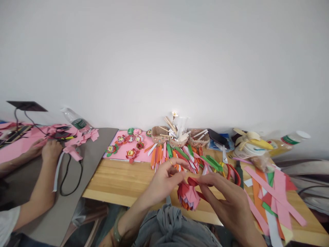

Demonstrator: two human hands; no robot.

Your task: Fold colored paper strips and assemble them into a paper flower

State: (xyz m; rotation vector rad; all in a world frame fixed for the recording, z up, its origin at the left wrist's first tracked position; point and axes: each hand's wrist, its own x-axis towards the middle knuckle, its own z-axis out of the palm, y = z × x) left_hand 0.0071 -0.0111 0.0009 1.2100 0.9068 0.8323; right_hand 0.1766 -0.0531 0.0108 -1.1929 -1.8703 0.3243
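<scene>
In front of baskets [159, 133], flower [189, 198] is pinched by R hand [224, 195], L hand's [164, 180] grip can't be told.

Right fingers [214, 179] hide part of the red paper [192, 181]; the left edge crops a co-worker's sleeve [9, 218]

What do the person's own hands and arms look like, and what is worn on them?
The left hand wears a thin gold-coloured ring, and a greenish bangle circles that forearm. No ring or bracelet shows on the right hand. No sleeve, glove or cable is visible on either side.
</scene>
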